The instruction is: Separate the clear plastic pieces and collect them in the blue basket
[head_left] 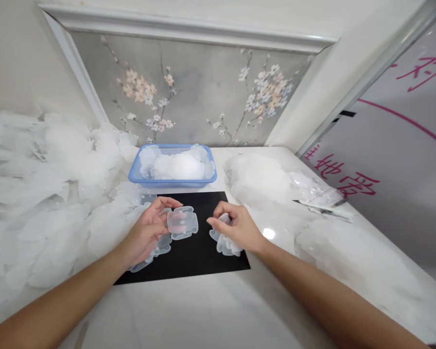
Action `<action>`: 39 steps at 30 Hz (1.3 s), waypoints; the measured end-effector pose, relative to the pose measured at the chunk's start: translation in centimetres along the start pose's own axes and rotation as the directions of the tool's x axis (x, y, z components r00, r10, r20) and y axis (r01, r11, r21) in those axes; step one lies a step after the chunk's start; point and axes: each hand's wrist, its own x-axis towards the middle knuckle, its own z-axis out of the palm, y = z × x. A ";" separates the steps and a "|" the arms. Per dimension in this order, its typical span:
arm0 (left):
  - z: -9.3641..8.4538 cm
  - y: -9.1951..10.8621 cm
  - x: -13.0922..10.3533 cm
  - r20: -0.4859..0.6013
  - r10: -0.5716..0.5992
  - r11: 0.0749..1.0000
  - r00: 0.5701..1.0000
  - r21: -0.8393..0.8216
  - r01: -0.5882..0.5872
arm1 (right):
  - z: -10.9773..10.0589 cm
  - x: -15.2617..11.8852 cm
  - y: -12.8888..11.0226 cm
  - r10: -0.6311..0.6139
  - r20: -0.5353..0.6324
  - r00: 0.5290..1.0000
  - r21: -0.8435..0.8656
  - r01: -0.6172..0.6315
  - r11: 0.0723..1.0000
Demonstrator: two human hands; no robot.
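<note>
My left hand (pixel 145 232) holds a translucent plastic piece (pixel 182 222) by its left edge, lifted slightly over a black mat (pixel 196 252). More of the same translucent pieces (pixel 156 249) lie under that hand on the mat's left side. My right hand (pixel 240 225) is closed around a small stack of translucent plastic pieces (pixel 223 245) on the right part of the mat. The two hands are a short gap apart.
A blue basket (pixel 172 180) filled with white translucent pieces stands just behind the mat. Large heaps of the same pieces (pixel 58 194) cover the table's left side, another heap (pixel 257 179) lies at the right, beside clear plastic bags (pixel 319 194). White marble tabletop (pixel 203 310) in front.
</note>
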 end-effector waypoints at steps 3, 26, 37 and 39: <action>0.0 0.3 0.0 -0.005 -0.007 1.000 1.000 -0.021 0.007 | 0.3 -0.1 0.4 -0.132 0.083 0.988 -0.172 0.145 0.974; -4.0 -0.3 -1.3 0.391 0.158 0.150 0.907 0.898 -0.413 | 0.9 0.6 0.3 0.269 0.280 0.922 0.581 -0.386 0.717; -3.9 -1.0 -1.0 0.454 0.148 0.003 0.879 0.888 -0.459 | 0.6 0.8 0.2 0.310 0.298 0.903 0.632 -0.430 0.645; -3.9 -1.3 -1.0 0.439 0.164 0.011 0.883 0.895 -0.447 | 0.6 0.8 0.2 0.315 0.300 0.900 0.635 -0.435 0.638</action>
